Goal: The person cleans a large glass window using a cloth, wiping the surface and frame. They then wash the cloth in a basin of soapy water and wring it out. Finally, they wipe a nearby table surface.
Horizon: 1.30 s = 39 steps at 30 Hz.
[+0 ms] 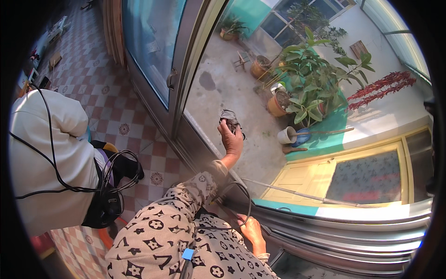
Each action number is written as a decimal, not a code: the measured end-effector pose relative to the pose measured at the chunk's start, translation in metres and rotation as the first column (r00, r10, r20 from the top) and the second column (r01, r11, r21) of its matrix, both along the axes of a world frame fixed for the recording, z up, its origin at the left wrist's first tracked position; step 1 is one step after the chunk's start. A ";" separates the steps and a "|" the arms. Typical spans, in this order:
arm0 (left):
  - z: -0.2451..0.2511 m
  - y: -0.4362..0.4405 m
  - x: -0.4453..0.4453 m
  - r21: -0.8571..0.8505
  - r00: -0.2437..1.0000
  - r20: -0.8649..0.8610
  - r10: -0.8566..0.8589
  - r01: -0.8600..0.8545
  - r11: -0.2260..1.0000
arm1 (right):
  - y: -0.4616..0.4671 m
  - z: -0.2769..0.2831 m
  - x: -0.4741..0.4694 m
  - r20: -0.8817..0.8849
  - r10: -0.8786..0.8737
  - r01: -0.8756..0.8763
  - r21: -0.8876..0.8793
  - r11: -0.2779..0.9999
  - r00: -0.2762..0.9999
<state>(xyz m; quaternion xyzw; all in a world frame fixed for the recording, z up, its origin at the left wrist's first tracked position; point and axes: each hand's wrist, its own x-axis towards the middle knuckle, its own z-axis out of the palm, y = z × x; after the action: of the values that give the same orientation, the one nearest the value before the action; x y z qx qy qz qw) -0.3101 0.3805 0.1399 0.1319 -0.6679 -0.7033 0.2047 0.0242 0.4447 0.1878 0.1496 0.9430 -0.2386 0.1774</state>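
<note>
My left hand (231, 141) grips a crumpled grey-brown cloth (230, 120), its fingers curled around it. The hand is raised in front of a large window pane, and the cloth seems to lie against the glass; a concrete courtyard shows behind it. My right hand (252, 230) is lower, beside my body and close to the metal window frame (198, 143). Its fingers are bent, and whether they grip the frame or anything else cannot be seen. A dark cable (249, 198) loops past the right hand and across my patterned top.
At left a person in a cream top (52, 157) stands close, with coiled black cables (118, 171) at a waist bag (104, 209). A sliding door handle (171, 78) is above them. Through the glass are potted plants (277, 103), a bucket (286, 135) and a yellow door (299, 174).
</note>
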 end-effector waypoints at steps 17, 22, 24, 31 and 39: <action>0.080 -0.028 -0.035 -0.131 0.973 -0.232 0.004 -0.035 0.991 | 0.014 -0.010 0.022 0.038 0.071 -0.068 -0.084 0.994 0.997; 0.082 -0.058 -0.070 -0.011 0.998 -0.066 0.019 -0.019 1.000 | 0.010 -0.003 0.021 0.063 0.105 -0.101 -0.060 0.993 0.993; 0.105 -0.051 -0.072 -0.057 0.928 -0.372 -0.003 -0.019 0.998 | 0.007 -0.003 0.016 0.040 0.086 -0.083 -0.091 0.992 0.995; 0.098 -0.038 -0.050 -0.306 0.799 -0.589 -0.124 -0.078 0.949 | -0.002 -0.014 0.011 -0.056 0.074 -0.083 -0.172 0.982 0.996; -0.065 0.013 0.076 -0.121 0.928 0.063 -0.366 0.371 0.921 | -0.017 -0.022 0.013 0.128 0.089 -0.070 -0.147 0.987 0.988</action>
<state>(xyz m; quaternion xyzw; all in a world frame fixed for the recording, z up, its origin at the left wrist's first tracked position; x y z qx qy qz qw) -0.2342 0.3930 0.0746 0.0039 -0.7291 -0.6815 0.0638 0.0369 0.4276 0.1656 0.1146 0.9147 -0.2875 0.2599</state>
